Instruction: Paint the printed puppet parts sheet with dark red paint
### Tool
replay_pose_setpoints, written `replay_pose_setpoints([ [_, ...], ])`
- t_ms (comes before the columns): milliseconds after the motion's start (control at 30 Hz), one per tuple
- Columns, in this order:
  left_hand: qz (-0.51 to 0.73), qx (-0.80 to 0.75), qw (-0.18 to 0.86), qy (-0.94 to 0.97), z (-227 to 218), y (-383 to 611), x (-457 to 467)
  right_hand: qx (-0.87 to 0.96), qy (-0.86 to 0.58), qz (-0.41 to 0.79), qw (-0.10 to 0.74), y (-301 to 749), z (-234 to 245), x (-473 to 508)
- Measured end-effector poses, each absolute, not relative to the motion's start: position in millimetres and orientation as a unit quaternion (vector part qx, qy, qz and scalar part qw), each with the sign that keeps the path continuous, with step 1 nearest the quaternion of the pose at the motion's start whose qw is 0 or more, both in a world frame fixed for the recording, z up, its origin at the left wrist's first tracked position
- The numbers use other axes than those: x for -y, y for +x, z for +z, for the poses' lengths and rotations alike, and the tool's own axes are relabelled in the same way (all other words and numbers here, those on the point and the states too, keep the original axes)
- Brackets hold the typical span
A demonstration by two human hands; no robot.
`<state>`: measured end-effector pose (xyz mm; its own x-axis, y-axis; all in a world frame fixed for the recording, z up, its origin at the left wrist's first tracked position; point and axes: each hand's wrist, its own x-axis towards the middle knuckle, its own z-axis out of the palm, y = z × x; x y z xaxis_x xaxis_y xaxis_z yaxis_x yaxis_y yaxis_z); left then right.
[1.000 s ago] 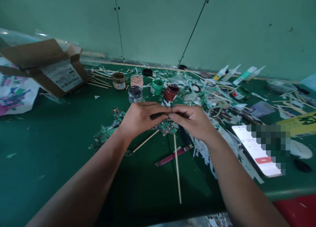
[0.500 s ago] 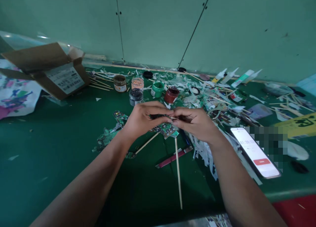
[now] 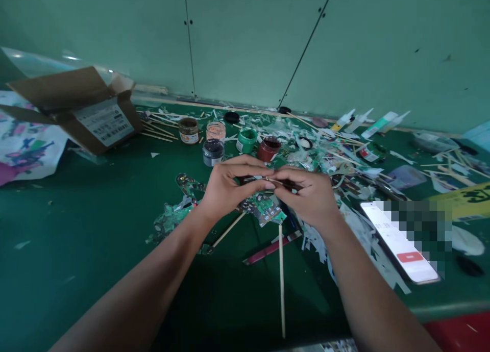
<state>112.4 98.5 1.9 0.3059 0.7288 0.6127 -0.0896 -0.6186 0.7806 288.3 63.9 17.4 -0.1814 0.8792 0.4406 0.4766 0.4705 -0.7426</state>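
My left hand (image 3: 233,183) and my right hand (image 3: 308,189) meet above the table, fingertips nearly touching. Both pinch a small, thin, dark piece (image 3: 264,178), mostly covered by the fingers. Just below them is a green and grey piece patterned like a circuit board (image 3: 264,209), partly hidden. Similar patterned pieces (image 3: 170,217) lie left of my left wrist. A thin wooden stick (image 3: 282,280) points toward me from the patterned piece, and another stick (image 3: 228,230) lies below my left hand. Between these rests a pink utility knife (image 3: 270,249).
Open paint jars, among them a green one (image 3: 247,140) and a red one (image 3: 269,149), stand beyond my hands. A cardboard box (image 3: 97,120) is at left. Paper scraps, sticks and glue bottles (image 3: 377,125) crowd the right, with a lit phone (image 3: 401,245) near my right forearm.
My view has shifted slightly, so everything sits a little further right. The hands stay together with their pinch, tilted slightly differently, and more of the patterned piece shows below them.
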Motion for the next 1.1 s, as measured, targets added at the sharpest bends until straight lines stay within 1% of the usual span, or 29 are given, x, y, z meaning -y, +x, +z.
replay_pose_setpoints([
  [167, 0.537, -0.259, 0.402, 0.695, 0.8, 115.2, -98.2, 0.734, -0.471, 0.195, 0.449, 287.5, 14.6, -64.4],
  [333, 0.531, -0.264, 0.490, 0.639, -2.1, 117.0, -98.6, 0.742, -0.469, 0.178, 0.445, 286.3, 16.0, -64.9],
  [400, 0.529, -0.265, 0.510, 0.624, -2.7, 117.7, -98.1, 0.745, -0.466, 0.173, 0.445, 286.2, 15.8, -65.3],
  [667, 0.527, -0.277, 0.521, 0.611, -2.6, 118.5, -97.9, 0.753, -0.444, 0.148, 0.462, 286.5, 11.2, -66.7],
  [1100, 0.521, -0.297, 0.546, 0.585, -2.3, 120.8, -98.1, 0.759, -0.449, 0.131, 0.452, 285.9, 12.5, -66.2],
])
